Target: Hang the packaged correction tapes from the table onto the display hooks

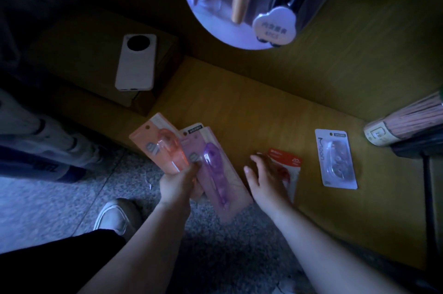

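My left hand point(178, 181) grips a fan of packaged correction tapes over the table's front edge: an orange pack point(159, 144) on the left and a purple pack point(215, 169) on the right. My right hand point(266, 176) lies with spread fingers on a red-and-white pack point(291, 164) that rests on the yellow table point(251, 111). A white pack point(335, 159) printed "Moon" lies flat further right, apart from both hands. No display hooks show in the dim view.
A white phone point(136, 62) lies on a cardboard box point(96, 54) at the left. A large clear packaged item point(251, 1) hangs close to the camera at the top. A bundle of pinkish sticks point(407, 123) is at the right edge. Another person's legs stand at left.
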Demonstrator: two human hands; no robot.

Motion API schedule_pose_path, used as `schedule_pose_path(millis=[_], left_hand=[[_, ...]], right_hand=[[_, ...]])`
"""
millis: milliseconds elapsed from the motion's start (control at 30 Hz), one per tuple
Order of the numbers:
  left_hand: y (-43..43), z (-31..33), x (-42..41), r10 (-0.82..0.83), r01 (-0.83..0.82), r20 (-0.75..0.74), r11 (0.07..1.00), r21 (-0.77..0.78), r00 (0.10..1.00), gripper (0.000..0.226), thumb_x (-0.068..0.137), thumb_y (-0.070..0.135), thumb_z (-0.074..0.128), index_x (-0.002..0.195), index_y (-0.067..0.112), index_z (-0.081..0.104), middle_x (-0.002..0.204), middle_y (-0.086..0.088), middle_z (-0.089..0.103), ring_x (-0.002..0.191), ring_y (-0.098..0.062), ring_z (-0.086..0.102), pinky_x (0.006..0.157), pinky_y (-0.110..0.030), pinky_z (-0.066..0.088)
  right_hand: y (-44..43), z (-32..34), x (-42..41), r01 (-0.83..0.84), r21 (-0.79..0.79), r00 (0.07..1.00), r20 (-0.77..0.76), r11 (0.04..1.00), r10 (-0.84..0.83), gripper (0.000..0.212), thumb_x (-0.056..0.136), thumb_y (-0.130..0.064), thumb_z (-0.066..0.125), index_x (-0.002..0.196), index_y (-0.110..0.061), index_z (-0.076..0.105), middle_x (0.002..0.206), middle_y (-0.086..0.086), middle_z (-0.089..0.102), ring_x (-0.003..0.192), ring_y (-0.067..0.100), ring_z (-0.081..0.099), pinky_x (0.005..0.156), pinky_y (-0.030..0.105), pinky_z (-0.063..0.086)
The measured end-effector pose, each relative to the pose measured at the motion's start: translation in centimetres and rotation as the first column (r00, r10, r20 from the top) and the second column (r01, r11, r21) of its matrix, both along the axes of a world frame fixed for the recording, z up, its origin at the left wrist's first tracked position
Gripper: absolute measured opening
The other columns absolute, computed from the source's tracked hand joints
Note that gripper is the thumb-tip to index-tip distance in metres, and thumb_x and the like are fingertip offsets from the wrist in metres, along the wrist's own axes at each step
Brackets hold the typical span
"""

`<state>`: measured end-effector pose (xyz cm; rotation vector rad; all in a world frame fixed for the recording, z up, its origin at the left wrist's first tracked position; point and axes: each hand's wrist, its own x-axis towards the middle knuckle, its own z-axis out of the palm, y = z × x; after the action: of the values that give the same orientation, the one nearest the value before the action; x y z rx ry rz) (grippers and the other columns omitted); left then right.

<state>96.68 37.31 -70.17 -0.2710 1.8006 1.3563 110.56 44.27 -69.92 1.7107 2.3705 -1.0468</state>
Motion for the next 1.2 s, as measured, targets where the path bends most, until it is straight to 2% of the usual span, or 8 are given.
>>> schedule_pose_path(millis=[100, 200, 300, 433, 567, 767, 933, 1200], left_hand=[[0.0, 0.9, 0.3, -0.058, 0.058, 0.006, 0.998, 0.012, 0.998, 0.013, 0.077, 0.006, 0.068, 0.072, 0.009, 0.056, 0.067, -0.005, 0.057, 0.058, -0.018, 0.054, 0.052, -0.023, 0.046], [-0.3, 2.6, 0.6, -0.088, 0.087, 0.008, 0.995, 0.052, 0.996, 0.01, 0.076, 0.005, 0.069, 0.077, 0.007, 0.059, 0.071, -0.006, 0.059, 0.07, -0.024, 0.058, 0.07, -0.032, 0.049], [-1.4, 5.3, 0.7, -0.089, 0.09, -0.013, 0.99, 0.109, 0.996, 0.013, 0.078, 0.003, 0.067, 0.076, 0.012, 0.057, 0.074, -0.007, 0.06, 0.067, -0.022, 0.058, 0.066, -0.03, 0.048], [-3.9, 9.7, 1.4, -0.132, 0.135, -0.029, 0.974, 0.183, 0.991, 0.013, 0.078, 0.001, 0.064, 0.084, 0.011, 0.058, 0.077, -0.01, 0.063, 0.073, -0.028, 0.061, 0.073, -0.043, 0.053], [-7.1, 14.1, 2.3, -0.168, 0.182, -0.078, 0.955, 0.234, 0.983, 0.016, 0.07, 0.006, 0.07, 0.083, 0.01, 0.061, 0.086, -0.016, 0.067, 0.084, -0.034, 0.065, 0.08, -0.057, 0.053], [-11.7, 20.3, 3.7, -0.196, 0.234, -0.138, 0.896, 0.376, 0.971, 0.035, 0.05, 0.011, 0.07, 0.084, 0.005, 0.064, 0.079, -0.017, 0.067, 0.072, -0.03, 0.064, 0.068, -0.039, 0.053], [-13.2, 24.3, 3.8, -0.194, 0.259, -0.186, 0.856, 0.448, 0.963, 0.027, 0.068, 0.001, 0.074, 0.091, 0.001, 0.061, 0.081, -0.02, 0.066, 0.069, -0.031, 0.062, 0.052, -0.031, 0.051], [-12.1, 32.5, 5.1, -0.181, 0.381, -0.393, 0.762, 0.523, 0.901, 0.044, 0.029, 0.027, 0.074, 0.067, 0.007, 0.067, 0.067, -0.021, 0.07, 0.073, -0.034, 0.065, 0.076, -0.049, 0.052]], right_hand=[[0.1, 1.4, -0.6, 0.148, -0.161, 0.978, -0.126, 0.976, -0.169, 0.044, 0.096, -0.033, 0.038, 0.137, -0.017, 0.037, 0.144, 0.006, 0.042, 0.134, 0.02, 0.037, 0.087, 0.021, 0.02], [-0.1, 3.5, -1.6, 0.138, -0.282, 0.929, -0.295, 0.949, -0.223, 0.019, 0.093, -0.033, 0.046, 0.104, -0.019, 0.055, 0.097, -0.002, 0.062, 0.106, 0.02, 0.055, 0.062, 0.014, 0.033], [-0.6, 6.5, -1.5, 0.046, -0.345, 0.9, -0.393, 0.938, -0.188, 0.013, 0.092, -0.027, 0.051, 0.081, -0.019, 0.052, 0.069, -0.009, 0.049, 0.078, 0.01, 0.047, 0.057, 0.01, 0.036], [-2.1, 12.0, -0.2, -0.066, -0.38, 0.886, -0.448, 0.923, -0.121, 0.012, 0.085, -0.022, 0.061, 0.079, -0.021, 0.051, 0.083, -0.001, 0.057, 0.082, 0.011, 0.051, 0.069, 0.023, 0.038], [-5.8, 17.3, 1.1, -0.116, -0.28, 0.912, -0.411, 0.953, -0.01, 0.036, 0.068, -0.034, 0.072, 0.084, -0.028, 0.04, 0.095, -0.004, 0.055, 0.079, 0.001, 0.049, 0.065, 0.011, 0.041], [-10.3, 22.8, 3.2, -0.115, -0.251, 0.86, -0.51, 0.961, -0.031, 0.026, 0.083, -0.013, 0.064, 0.073, -0.024, 0.043, 0.071, -0.008, 0.05, 0.045, -0.011, 0.051, 0.042, 0.004, 0.035], [-12.4, 26.6, 3.9, -0.088, -0.136, 0.828, -0.561, 0.987, -0.004, 0.019, 0.074, -0.03, 0.07, 0.075, -0.025, 0.052, 0.077, -0.013, 0.056, 0.067, -0.005, 0.049, 0.058, 0.009, 0.038], [-13.1, 33.1, 4.4, -0.089, -0.073, 0.639, -0.769, 0.993, 0.001, 0.051, 0.039, -0.043, 0.07, 0.085, -0.022, 0.06, 0.074, -0.017, 0.068, 0.069, -0.012, 0.06, 0.072, 0.011, 0.047]])
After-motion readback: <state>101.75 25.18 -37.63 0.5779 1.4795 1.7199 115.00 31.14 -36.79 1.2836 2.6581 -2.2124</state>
